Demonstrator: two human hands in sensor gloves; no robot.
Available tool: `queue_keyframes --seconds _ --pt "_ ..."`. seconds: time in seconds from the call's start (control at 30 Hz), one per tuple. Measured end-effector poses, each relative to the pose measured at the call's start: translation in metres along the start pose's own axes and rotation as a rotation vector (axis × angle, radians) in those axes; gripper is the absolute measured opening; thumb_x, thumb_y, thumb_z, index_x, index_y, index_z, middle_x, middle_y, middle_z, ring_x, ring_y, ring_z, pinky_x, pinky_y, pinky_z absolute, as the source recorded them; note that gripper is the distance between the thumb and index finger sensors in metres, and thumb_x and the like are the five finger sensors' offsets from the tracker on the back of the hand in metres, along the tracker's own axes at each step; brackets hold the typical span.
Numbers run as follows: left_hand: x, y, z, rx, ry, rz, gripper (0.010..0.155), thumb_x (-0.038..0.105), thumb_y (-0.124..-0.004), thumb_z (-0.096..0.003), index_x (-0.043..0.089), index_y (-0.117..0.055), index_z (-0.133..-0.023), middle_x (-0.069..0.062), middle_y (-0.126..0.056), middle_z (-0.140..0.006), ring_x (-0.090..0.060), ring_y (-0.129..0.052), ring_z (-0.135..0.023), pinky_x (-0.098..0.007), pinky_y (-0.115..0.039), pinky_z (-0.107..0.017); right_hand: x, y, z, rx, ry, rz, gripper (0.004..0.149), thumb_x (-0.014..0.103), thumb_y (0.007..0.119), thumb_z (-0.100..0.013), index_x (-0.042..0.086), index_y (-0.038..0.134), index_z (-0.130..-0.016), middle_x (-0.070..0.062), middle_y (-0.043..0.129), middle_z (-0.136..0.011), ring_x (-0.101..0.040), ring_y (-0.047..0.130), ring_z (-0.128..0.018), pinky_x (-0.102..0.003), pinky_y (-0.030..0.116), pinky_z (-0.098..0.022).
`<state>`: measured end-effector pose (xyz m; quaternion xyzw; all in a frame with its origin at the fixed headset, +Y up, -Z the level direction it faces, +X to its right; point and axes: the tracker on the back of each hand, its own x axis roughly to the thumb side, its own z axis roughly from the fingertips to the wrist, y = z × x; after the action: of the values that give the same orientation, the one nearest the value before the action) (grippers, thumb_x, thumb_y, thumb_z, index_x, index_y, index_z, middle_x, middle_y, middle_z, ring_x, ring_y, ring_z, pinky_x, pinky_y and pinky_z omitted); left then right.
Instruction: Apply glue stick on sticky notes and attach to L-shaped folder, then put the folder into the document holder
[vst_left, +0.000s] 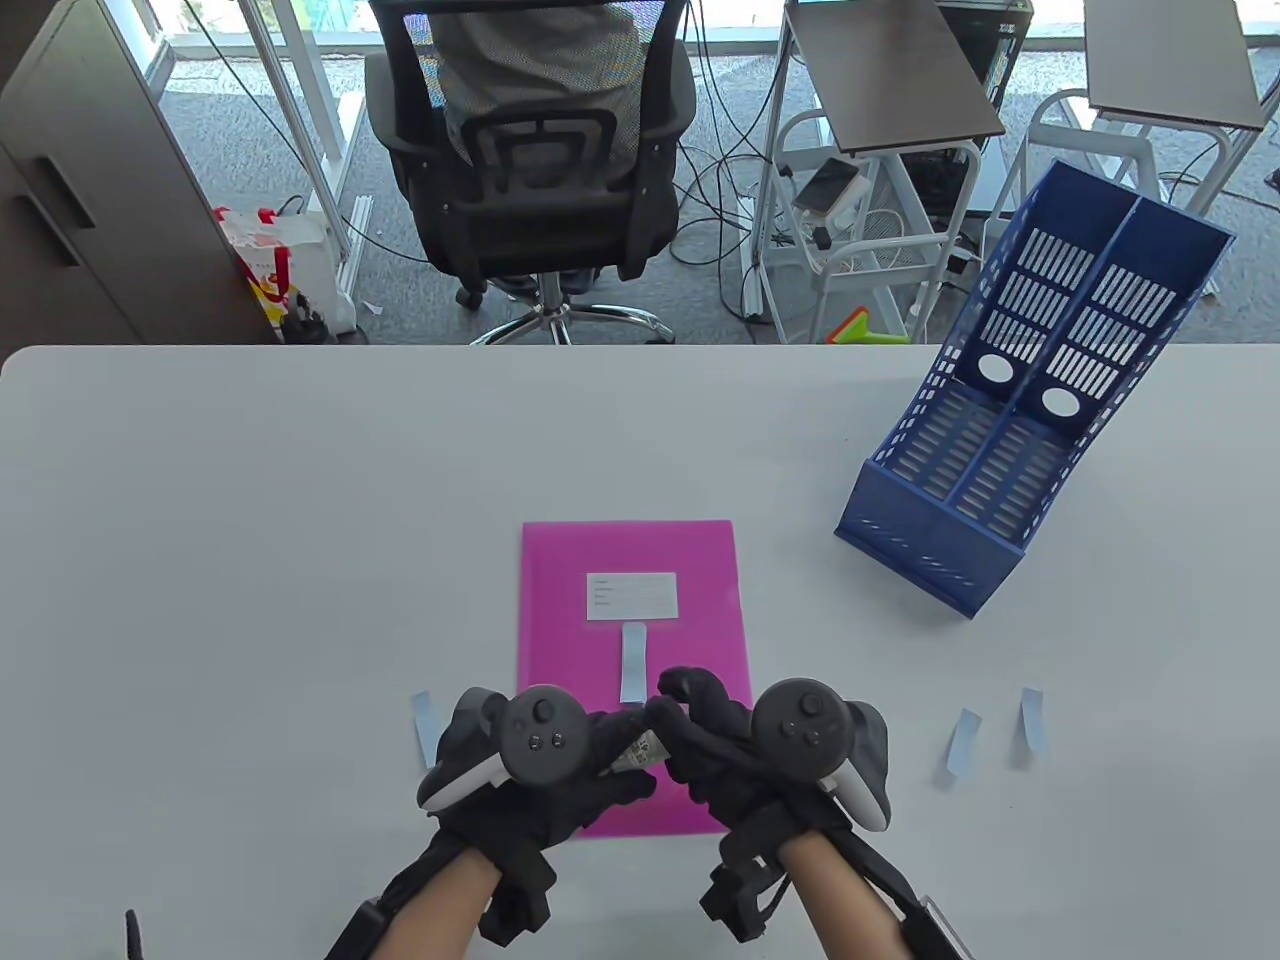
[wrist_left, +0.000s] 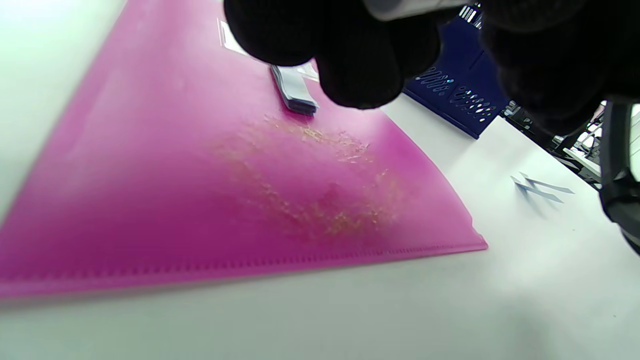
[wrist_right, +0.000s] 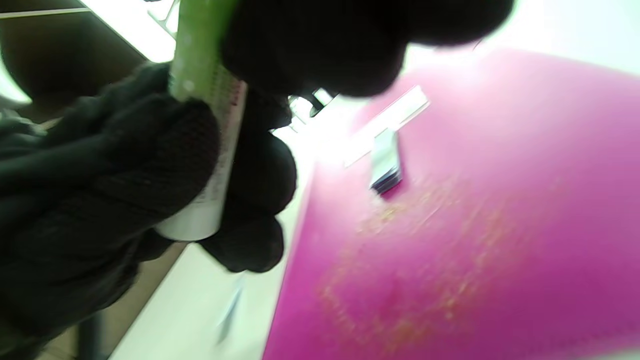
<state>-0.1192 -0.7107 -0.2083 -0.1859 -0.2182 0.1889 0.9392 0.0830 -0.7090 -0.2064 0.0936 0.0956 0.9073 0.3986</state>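
Both gloved hands meet over the near end of the pink L-shaped folder (vst_left: 640, 560). My left hand (vst_left: 612, 772) grips the white body of the glue stick (vst_left: 636, 750). My right hand (vst_left: 672, 716) curls its fingers round the stick's other end. In the right wrist view the glue stick (wrist_right: 207, 130) shows green at the top and white below, with left fingers (wrist_right: 125, 170) wrapped round it. One blue sticky note (vst_left: 633, 662) lies on the folder below its white label (vst_left: 631, 596). Glue residue (wrist_left: 310, 185) marks the folder (wrist_left: 150, 190) near the front edge.
A blue document holder (vst_left: 1000, 450) with two slots stands at the back right of the table. Loose blue sticky notes lie on the table: one on the left (vst_left: 425, 725), two on the right (vst_left: 963, 745) (vst_left: 1032, 718). An office chair (vst_left: 530, 150) stands beyond the far edge.
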Motion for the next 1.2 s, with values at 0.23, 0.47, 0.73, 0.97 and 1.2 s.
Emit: queue_keyframes --seconds 0.23,0.47,0.73,0.97,1.2 --pt "0.010 -0.002 0.000 0.005 0.010 0.009 0.058 0.060 -0.054 -0.0511 0.026 -0.051 -0.098 0.014 -0.088 -0.064 -0.002 -0.089 -0.034 -0.028 -0.081 -0.038 0.002 0.001 -0.010 -0.147 0.077 -0.039 0.039 0.047 0.060 -0.063 0.016 0.080 -0.076 0.009 0.086 -0.027 -0.005 0.083 -0.013 -0.024 0.080 -0.017" --pt "0.014 -0.009 0.001 0.037 -0.039 0.059 0.057 0.061 -0.044 -0.0512 0.026 -0.045 -0.096 0.017 -0.085 -0.062 0.002 -0.086 -0.030 -0.024 -0.080 -0.035 0.000 -0.008 -0.007 -0.215 -0.054 -0.093 0.037 0.047 0.063 -0.060 0.017 0.082 -0.073 0.008 0.087 -0.026 -0.006 0.083 -0.013 -0.024 0.081 -0.018" --pt "0.023 -0.008 0.003 0.038 -0.113 0.169 0.056 0.061 -0.041 -0.0514 0.026 -0.046 -0.095 0.019 -0.085 -0.060 0.003 -0.085 -0.028 -0.022 -0.081 -0.034 0.007 -0.027 0.003 -0.245 -0.183 -0.107 0.037 0.046 0.066 -0.059 0.016 0.084 -0.073 0.005 0.088 -0.025 -0.008 0.083 -0.013 -0.026 0.080 -0.018" --pt "0.015 -0.009 -0.001 -0.012 -0.132 0.265 0.056 0.062 -0.042 -0.0508 0.028 -0.046 -0.094 0.019 -0.085 -0.059 0.003 -0.085 -0.029 -0.022 -0.081 -0.034 0.010 -0.028 -0.001 -0.302 -0.296 -0.042 0.037 0.046 0.065 -0.058 0.017 0.082 -0.073 0.005 0.089 -0.026 -0.009 0.084 -0.015 -0.027 0.080 -0.020" --pt "0.010 -0.011 -0.005 -0.068 -0.162 0.345 0.056 0.062 -0.043 -0.0508 0.028 -0.047 -0.094 0.020 -0.086 -0.059 0.003 -0.085 -0.028 -0.022 -0.080 -0.034 0.005 -0.029 -0.007 -0.241 -0.327 -0.124 0.037 0.047 0.067 -0.056 0.017 0.082 -0.073 0.003 0.089 -0.026 -0.011 0.084 -0.016 -0.028 0.080 -0.022"
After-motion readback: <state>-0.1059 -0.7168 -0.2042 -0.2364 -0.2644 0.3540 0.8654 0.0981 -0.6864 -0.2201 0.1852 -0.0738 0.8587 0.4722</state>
